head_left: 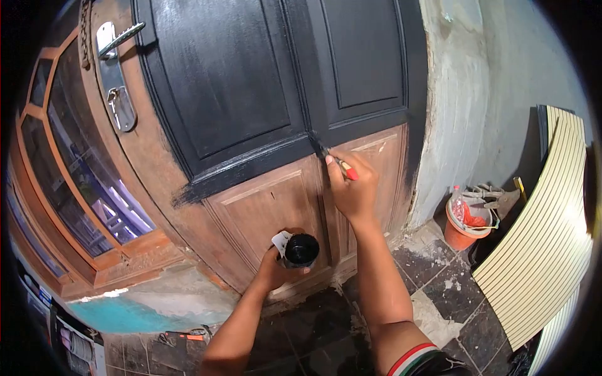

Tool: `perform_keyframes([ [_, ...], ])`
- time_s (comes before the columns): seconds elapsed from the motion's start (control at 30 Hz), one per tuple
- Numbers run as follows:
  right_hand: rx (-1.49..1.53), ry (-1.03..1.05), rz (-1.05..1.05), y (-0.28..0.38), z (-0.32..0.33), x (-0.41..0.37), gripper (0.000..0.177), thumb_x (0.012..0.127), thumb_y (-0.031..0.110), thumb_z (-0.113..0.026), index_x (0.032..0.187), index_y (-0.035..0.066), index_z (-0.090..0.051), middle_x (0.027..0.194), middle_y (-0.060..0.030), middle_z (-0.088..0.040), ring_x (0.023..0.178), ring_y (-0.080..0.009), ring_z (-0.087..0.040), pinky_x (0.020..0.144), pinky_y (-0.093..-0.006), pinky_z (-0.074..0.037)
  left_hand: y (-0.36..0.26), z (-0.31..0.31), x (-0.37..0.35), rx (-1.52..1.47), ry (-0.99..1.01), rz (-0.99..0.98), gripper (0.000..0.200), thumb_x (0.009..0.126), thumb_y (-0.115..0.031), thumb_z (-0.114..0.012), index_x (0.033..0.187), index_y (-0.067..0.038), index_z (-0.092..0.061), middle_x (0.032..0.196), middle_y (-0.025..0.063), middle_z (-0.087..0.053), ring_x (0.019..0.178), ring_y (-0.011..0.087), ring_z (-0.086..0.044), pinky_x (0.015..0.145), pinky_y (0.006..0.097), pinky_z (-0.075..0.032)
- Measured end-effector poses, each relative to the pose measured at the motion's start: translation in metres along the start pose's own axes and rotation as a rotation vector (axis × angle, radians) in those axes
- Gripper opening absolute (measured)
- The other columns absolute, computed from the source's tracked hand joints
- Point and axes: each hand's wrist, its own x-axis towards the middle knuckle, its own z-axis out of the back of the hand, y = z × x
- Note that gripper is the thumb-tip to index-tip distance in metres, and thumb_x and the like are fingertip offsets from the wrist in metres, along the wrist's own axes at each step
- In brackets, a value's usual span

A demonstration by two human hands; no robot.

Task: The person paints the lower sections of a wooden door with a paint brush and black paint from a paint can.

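My right hand (355,188) is closed around a paintbrush (348,169) with a red-tipped handle. Its dark bristles touch the middle of a wooden door (263,200), at the lower end of the black-painted part. Black paint covers the upper panels (219,75), while the lower panels show bare brown wood with a ragged paint edge at the left. Lower down, my left hand (276,269) grips a cup of black paint (301,250) with a white label or flap on its side. The cup is held upright in front of the lower panels.
A metal door handle (122,39) with keys in the lock is at the upper left, beside a wood-framed window (81,163). On the right, an orange bucket (467,229) holds a bottle and rags, near leaning ribbed panels (539,244). Tools (191,336) lie on the dark tiled floor.
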Motion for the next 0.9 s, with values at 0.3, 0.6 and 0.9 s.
perform_keyframes([
  [0.3, -0.065, 0.096, -0.01, 0.001, 0.004, 0.001, 0.012, 0.091, 0.007, -0.077, 0.101, 0.0, -0.08, 0.088, -0.0205, -0.073, 0.079, -0.0422, -0.072, 0.072, -0.0455, -0.057, 0.004, 0.003, 0.0, -0.023, 0.003, 0.001, 0.08, 0.069, -0.012, -0.104, 0.139, -0.004, -0.066, 0.134, 0.0066, -0.073, 0.127, 0.0203, -0.067, 0.116, 0.0389, -0.049],
  [0.6, -0.082, -0.036, 0.007, 0.014, -0.006, -0.005, 0.009, 0.096, 0.007, -0.075, 0.097, -0.002, -0.077, 0.093, -0.0216, -0.074, 0.081, -0.0422, -0.073, 0.074, -0.0459, -0.058, 0.005, 0.009, 0.0, -0.097, 0.012, -0.137, 0.072, 0.076, -0.019, -0.101, 0.138, -0.006, -0.068, 0.133, 0.0056, -0.074, 0.125, 0.0177, -0.067, 0.11, 0.0381, -0.052],
  [0.9, -0.047, -0.041, -0.044, 0.025, -0.009, -0.015, 0.008, 0.097, 0.011, -0.077, 0.096, 0.003, -0.079, 0.088, -0.0157, -0.077, 0.077, -0.0298, -0.075, 0.074, -0.0411, -0.057, 0.026, 0.022, -0.006, 0.123, 0.02, -0.035, 0.08, 0.078, -0.032, -0.101, 0.146, -0.01, -0.064, 0.141, 0.0113, -0.072, 0.127, 0.0226, -0.069, 0.113, 0.0413, -0.051],
])
